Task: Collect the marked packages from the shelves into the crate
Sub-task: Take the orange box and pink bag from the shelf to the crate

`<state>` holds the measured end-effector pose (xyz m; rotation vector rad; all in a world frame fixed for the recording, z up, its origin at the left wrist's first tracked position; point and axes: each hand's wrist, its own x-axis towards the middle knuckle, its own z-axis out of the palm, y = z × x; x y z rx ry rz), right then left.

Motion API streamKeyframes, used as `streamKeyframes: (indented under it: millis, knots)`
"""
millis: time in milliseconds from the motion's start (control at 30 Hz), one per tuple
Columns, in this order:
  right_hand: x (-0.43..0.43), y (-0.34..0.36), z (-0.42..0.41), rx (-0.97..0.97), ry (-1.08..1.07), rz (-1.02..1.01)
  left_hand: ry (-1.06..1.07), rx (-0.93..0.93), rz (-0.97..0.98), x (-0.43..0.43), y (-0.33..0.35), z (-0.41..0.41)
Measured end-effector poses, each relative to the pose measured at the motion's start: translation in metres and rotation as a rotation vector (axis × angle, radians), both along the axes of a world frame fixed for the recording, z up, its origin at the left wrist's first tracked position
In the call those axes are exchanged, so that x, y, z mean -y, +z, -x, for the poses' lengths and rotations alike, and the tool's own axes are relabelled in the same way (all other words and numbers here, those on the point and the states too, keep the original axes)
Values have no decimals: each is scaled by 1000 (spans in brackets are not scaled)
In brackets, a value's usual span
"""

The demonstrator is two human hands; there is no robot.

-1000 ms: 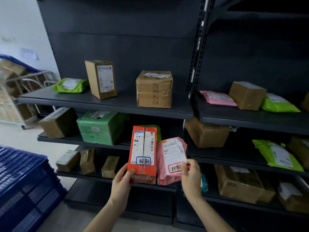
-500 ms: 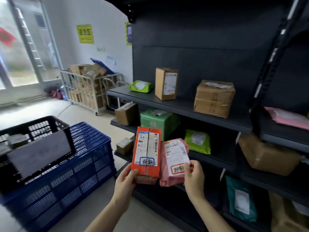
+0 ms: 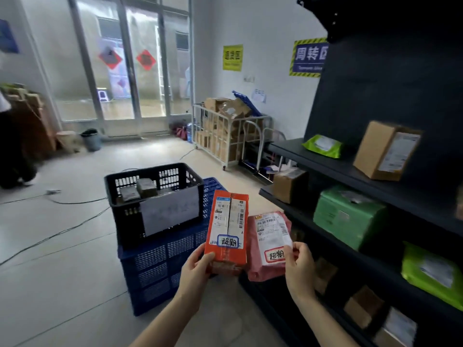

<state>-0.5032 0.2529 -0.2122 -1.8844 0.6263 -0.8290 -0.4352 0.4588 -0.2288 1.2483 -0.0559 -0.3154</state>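
My left hand grips the lower end of an upright orange box with a blue-framed mark on its label. My right hand pinches a pink mailer bag bearing a red-framed mark, held just right of the box. A black crate stands on top of a blue crate on the floor, left of and beyond both hands. Inside the black crate lie a few small packages; a white sheet hangs on its front wall.
Dark shelves run along the right, carrying a green box, brown cartons and lime green bags. A white wire cart full of cartons stands by the far wall. Cables cross the floor at left; a bin stands near glass doors.
My view has swung left from the shelves toward the room and the crates. Both packages stay in my hands and now hang closer to the black crate.
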Motion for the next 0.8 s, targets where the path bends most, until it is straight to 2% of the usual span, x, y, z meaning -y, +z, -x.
streamKeyframes:
  millis: [400,800]
  knots:
    - [-101,-1,-182,-18,147,13,188,23,-24,-115,-3,-160]
    - [-108,-16,-348,-46,294,-9,347,-60,-67,-131,-12,-286]
